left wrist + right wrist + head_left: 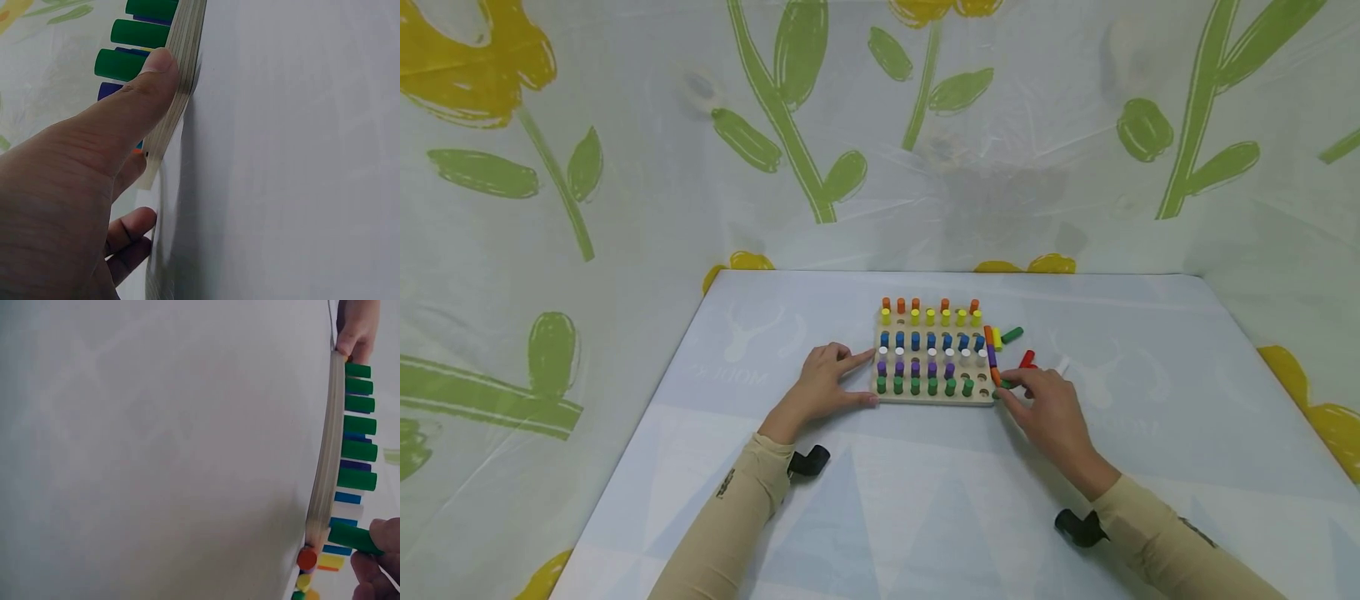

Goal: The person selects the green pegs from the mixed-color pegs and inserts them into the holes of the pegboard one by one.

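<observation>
A wooden pegboard [932, 400] lies on the table, its colored pegs standing in rows. In the right wrist view, my right hand [1054, 408] pinches a green peg [353, 538] between thumb and fingers at the board's near right corner, beside the front row of green pegs [359, 450]. My left hand [823, 383] rests against the opposite side; its index finger touches the left edge and its thumb lies at the near left corner. Behind the green row stand purple pegs [915, 368], white pegs [932, 354], blue pegs [915, 341], yellow pegs [930, 317] and orange pegs [915, 304].
Loose pegs lie along the board's right side, among them a purple peg [992, 356], a yellow peg [997, 337] and a green one [1012, 334]. Farther right are a red peg [1027, 358] and a white peg [1063, 364]. A flower-printed curtain [1030, 192] hangs behind the table.
</observation>
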`<action>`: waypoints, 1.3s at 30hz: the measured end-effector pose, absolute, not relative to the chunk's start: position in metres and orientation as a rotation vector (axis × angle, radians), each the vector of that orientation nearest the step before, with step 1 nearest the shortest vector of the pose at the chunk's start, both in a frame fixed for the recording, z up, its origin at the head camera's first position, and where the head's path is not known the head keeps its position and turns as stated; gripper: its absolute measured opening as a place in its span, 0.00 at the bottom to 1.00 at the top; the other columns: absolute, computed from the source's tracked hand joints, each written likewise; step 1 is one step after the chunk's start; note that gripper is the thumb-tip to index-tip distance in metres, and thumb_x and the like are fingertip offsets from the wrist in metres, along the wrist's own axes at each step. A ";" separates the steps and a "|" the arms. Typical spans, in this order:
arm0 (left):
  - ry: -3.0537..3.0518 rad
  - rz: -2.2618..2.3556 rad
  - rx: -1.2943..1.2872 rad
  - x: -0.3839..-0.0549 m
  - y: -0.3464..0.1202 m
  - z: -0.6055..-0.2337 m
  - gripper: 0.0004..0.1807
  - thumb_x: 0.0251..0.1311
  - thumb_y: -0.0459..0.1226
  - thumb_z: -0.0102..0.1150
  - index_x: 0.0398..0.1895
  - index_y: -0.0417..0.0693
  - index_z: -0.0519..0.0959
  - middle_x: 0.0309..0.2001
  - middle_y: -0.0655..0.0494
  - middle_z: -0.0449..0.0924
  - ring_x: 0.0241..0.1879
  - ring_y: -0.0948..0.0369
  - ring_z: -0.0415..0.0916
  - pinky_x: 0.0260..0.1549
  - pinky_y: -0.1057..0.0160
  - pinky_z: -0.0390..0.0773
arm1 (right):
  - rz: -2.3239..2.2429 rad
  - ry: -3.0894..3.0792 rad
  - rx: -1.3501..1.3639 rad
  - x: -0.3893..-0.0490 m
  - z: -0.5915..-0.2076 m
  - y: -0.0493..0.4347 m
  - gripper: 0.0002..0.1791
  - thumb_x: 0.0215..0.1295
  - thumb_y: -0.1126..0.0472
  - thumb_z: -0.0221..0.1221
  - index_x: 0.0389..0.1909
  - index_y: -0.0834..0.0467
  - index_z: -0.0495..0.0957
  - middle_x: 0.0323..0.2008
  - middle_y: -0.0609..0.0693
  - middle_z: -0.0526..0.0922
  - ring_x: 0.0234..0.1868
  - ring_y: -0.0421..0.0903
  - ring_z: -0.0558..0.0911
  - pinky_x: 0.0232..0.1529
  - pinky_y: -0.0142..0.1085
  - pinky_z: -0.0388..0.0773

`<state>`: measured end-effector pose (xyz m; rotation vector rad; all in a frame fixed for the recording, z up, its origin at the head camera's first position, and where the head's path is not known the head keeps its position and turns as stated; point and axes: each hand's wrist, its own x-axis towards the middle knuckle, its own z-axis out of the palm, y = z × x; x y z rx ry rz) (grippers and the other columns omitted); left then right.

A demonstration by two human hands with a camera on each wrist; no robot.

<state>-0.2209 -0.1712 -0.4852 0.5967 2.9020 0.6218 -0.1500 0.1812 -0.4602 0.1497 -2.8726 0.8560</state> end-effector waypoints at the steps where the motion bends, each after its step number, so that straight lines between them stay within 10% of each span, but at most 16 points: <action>1: 2.903 0.621 0.597 -0.221 -0.171 -0.486 0.46 0.52 0.63 0.71 0.75 0.64 0.68 0.50 0.51 0.64 0.54 0.51 0.58 0.59 0.49 0.60 | 0.856 -2.870 0.155 -0.151 -0.460 0.180 0.19 0.65 0.58 0.69 0.55 0.60 0.83 0.45 0.56 0.85 0.46 0.55 0.77 0.50 0.53 0.70; 39: 2.894 0.602 0.575 -0.222 -0.171 -0.485 0.47 0.53 0.64 0.71 0.76 0.66 0.67 0.50 0.52 0.64 0.54 0.52 0.58 0.59 0.50 0.60 | 0.890 -2.891 0.234 -0.155 -0.462 0.171 0.21 0.65 0.59 0.68 0.58 0.59 0.81 0.45 0.55 0.85 0.46 0.54 0.78 0.49 0.53 0.72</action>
